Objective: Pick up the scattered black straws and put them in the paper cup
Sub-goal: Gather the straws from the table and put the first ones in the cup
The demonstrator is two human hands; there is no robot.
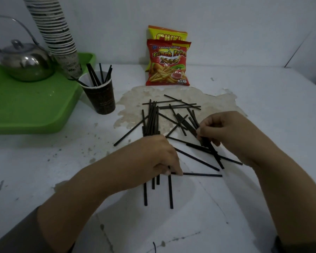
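Black straws (171, 115) lie scattered and crossing one another on the white tabletop (263, 110), most of them over a worn, brownish patch (217, 99) in its surface. The left hand (159, 154) rests over the near end of a bunch of straws, its fingers (173, 170) curled down around several of them; the straws' lower ends stick out from under the hand toward the camera. The right hand (224, 128) is just to the right, its fingers (206, 132) pinched on a few straws that slant down beneath it.

The cup (100, 95), dark brown with a white rim, stands upright to the left of the pile, just beside a green tray (31, 110). A handful of straws already stand in it, leaning against the rim at different angles.

On the tray sit a metal teapot (24, 61) and a tall leaning stack of cups (57, 33) (same pattern as the single one). Two snack bags (168, 61) stand against the wall behind the pile, the red one in front of the yellow.
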